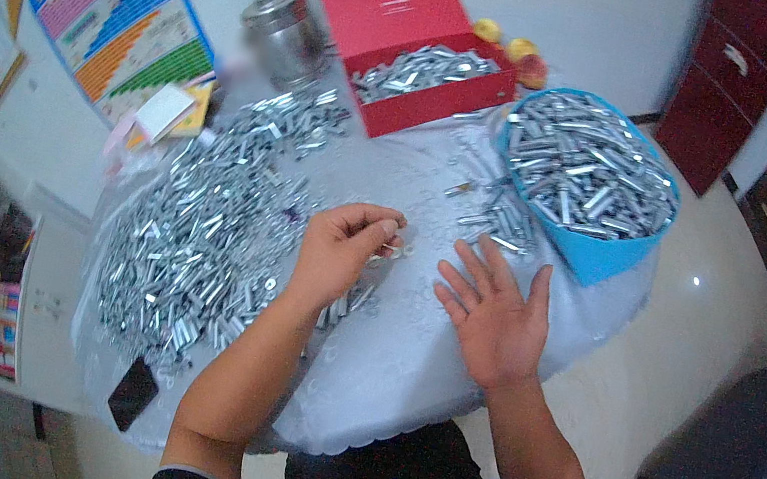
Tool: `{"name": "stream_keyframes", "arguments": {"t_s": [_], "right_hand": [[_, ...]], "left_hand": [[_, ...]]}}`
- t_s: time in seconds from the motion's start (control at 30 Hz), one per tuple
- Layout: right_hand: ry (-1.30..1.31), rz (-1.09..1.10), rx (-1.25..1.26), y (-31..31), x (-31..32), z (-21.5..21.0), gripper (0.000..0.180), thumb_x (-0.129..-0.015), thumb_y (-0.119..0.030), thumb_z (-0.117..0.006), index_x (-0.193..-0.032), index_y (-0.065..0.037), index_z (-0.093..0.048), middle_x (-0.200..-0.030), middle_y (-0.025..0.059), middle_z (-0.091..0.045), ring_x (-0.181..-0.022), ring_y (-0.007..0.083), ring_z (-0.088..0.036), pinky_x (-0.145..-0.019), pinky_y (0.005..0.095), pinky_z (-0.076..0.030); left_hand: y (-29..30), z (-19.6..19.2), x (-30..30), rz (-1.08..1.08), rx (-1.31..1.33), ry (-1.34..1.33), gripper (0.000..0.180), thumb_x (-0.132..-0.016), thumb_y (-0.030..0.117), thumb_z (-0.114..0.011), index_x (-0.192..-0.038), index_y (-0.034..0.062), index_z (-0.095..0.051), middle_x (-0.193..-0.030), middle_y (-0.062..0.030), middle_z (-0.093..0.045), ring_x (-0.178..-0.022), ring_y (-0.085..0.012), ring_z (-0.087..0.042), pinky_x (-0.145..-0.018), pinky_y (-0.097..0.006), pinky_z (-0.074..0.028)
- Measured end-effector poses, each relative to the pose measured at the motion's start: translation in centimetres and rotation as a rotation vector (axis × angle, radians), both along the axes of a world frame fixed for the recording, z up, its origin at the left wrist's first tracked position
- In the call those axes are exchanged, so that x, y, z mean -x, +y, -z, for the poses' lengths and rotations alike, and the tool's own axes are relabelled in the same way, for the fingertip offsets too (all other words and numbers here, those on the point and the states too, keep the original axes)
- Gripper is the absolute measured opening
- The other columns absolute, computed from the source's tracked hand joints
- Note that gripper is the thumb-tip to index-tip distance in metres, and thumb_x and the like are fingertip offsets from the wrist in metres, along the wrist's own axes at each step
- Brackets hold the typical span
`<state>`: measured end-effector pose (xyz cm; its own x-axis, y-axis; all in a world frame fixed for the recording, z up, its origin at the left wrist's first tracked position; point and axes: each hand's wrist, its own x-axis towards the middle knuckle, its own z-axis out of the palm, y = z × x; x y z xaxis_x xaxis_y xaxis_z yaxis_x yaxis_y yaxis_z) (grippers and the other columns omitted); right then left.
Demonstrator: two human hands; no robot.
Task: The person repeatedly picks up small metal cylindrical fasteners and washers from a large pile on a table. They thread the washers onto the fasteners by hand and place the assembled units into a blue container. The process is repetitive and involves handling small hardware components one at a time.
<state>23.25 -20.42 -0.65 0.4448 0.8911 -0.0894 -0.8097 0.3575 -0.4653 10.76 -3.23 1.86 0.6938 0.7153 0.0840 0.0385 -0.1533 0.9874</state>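
Observation:
My left hand (342,245) is over the middle of the table, its fingers curled and the thumb pressed to them. A few small pale ring-shaped pieces (393,253) show just beneath its fingertips; whether they are held or lie on the cloth I cannot tell. My right hand (499,325) is palm up with fingers spread, holding nothing. Beyond its fingertips lies a small cluster of short silver metal tubes (498,220). A large heap of similar metal pieces (204,220) spreads over the table's left half, next to my left forearm.
A blue bin (593,259) full of metal tubes stands at the right. Behind are an open red box (393,119) holding more pieces, a steel canister (285,40) and yellow-red fruit (521,52). A black phone (133,395) lies near the front left edge of the white tablecloth (369,389).

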Motion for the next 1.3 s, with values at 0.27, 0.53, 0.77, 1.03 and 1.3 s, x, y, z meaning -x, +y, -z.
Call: {"name": "stream_keyframes", "arguments": {"t_s": [0.27,0.53,0.77,1.03,1.3], "right_hand": [[-0.181,-0.224,0.144,5.6,4.2,0.3,0.062,-0.097,-0.049,-0.041,-0.135,0.001,-0.04,-0.129,0.0177,-0.05,-0.111,0.0271,-0.054,-0.094,0.0388,-0.044],[-0.818,-0.347,0.393,14.4,9.1,-2.8,0.028,-0.088,-0.02,-0.061,-0.107,0.0,-0.064,-0.098,0.0117,-0.065,-0.088,0.0217,-0.062,-0.075,0.0346,-0.051],[-2.078,-0.552,0.148,15.3,7.8,-0.9,0.016,-0.081,-0.014,-0.061,-0.092,-0.011,-0.071,-0.093,0.0125,-0.063,-0.092,0.0317,-0.06,-0.082,0.042,-0.049],[-2.138,-0.559,0.176,15.4,8.1,-1.8,0.02,-0.078,-0.016,-0.068,-0.097,-0.009,-0.068,-0.099,0.0117,-0.058,-0.094,0.0299,-0.058,-0.083,0.0381,-0.047],[-2.176,-0.59,0.173,15.3,8.6,-1.7,0.019,-0.084,-0.023,-0.063,-0.093,-0.006,-0.062,-0.097,0.0154,-0.056,-0.092,0.0344,-0.059,-0.08,0.0431,-0.048]], "left_hand": [[3.0,-0.1,10.8,-0.341,0.086,-0.069,0.016,-0.087,0.008,-0.063,-0.098,-0.0031,-0.067,-0.08,-0.0077,-0.067,-0.064,-0.0134,-0.061,-0.059,-0.027,-0.051],[4.3,0.6,15.7,-0.51,0.094,-0.019,0.015,-0.087,0.012,-0.065,-0.093,-0.0017,-0.067,-0.073,-0.0034,-0.065,-0.055,-0.0075,-0.053,-0.051,-0.022,-0.043],[5.2,1.7,17.6,-0.57,-0.1,0.1,0.016,-0.086,0.014,-0.066,-0.089,-0.002,-0.069,-0.074,-0.0001,-0.064,-0.06,-0.0057,-0.052,-0.055,-0.023,-0.043],[4.3,-0.5,19.7,-0.192,-0.789,0.78,0.015,-0.07,0.017,-0.07,-0.081,0.0065,-0.069,-0.083,-0.0129,-0.062,-0.085,-0.0335,-0.058,-0.078,-0.041,-0.047],[4.4,-0.4,19.3,-0.16,-0.877,0.963,0.016,-0.07,0.016,-0.069,-0.083,0.0054,-0.069,-0.083,-0.014,-0.06,-0.086,-0.0328,-0.056,-0.078,-0.042,-0.046]]}}
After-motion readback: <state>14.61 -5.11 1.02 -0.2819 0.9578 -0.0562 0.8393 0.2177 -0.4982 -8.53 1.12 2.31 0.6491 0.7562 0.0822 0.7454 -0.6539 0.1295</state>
